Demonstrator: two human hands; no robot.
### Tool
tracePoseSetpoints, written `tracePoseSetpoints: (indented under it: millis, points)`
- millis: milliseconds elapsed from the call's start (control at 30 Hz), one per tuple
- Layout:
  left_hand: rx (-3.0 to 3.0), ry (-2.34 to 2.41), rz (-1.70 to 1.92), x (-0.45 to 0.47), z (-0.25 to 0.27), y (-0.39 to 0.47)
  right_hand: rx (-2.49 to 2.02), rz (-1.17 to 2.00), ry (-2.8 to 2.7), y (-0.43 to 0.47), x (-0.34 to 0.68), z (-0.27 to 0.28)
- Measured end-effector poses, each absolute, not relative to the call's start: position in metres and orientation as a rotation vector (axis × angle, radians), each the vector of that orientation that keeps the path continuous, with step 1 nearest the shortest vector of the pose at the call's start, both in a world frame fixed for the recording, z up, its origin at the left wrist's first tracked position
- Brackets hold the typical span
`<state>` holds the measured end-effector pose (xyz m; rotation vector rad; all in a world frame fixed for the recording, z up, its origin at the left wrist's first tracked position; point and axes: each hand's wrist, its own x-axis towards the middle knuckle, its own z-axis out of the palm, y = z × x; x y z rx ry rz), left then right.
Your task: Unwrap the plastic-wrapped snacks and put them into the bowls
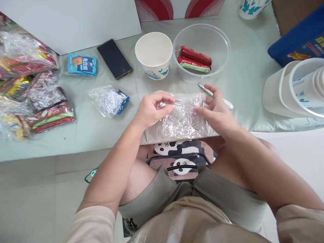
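A crinkled clear plastic bag (186, 118) lies at the front edge of the cloth-covered table, between my hands. My left hand (155, 109) pinches its upper left edge between thumb and fingers. At its right side is my right hand (217, 109), fingers spread apart and the thumb against the plastic. Partly behind my right hand lies a slim white-handled tool (227, 104) with a metal tip, its kind unclear. Beyond the hands stand a white paper cup (155, 69) and a clear plastic bowl (225, 62) holding several red and green wrapped snacks (194, 59).
To the left are a crumpled clear wrapper with blue parts (110, 101), a blue snack pack (81, 64), a phone (115, 59) and piled snack packets (52, 114). White containers (274, 89) with stacked cups and a blue package (301, 40) stand right. A white box (88, 23) is behind.
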<state>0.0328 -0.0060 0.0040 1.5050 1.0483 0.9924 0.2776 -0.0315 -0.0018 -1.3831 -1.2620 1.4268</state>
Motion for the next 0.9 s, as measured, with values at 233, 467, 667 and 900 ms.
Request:
tracePoseSetpoints:
  millis: [233,467,667,900]
  points:
    - [1.023,0.836,0.888,0.034,0.005,-0.006,-1.324,1.435,-1.148,-0.034,0.270,0.017]
    - [0.965,0.920,0.729,0.048,0.006,-0.009,-1.269,1.652,-1.108,-0.031,0.276,0.012]
    - [1.099,1.035,0.752,0.046,-0.001,-0.010,-1.403,1.532,-1.376,-0.030,0.276,0.006]
    - [0.988,0.967,0.792,0.037,0.006,-0.003,-1.183,1.539,-1.147,-0.022,0.270,0.010]
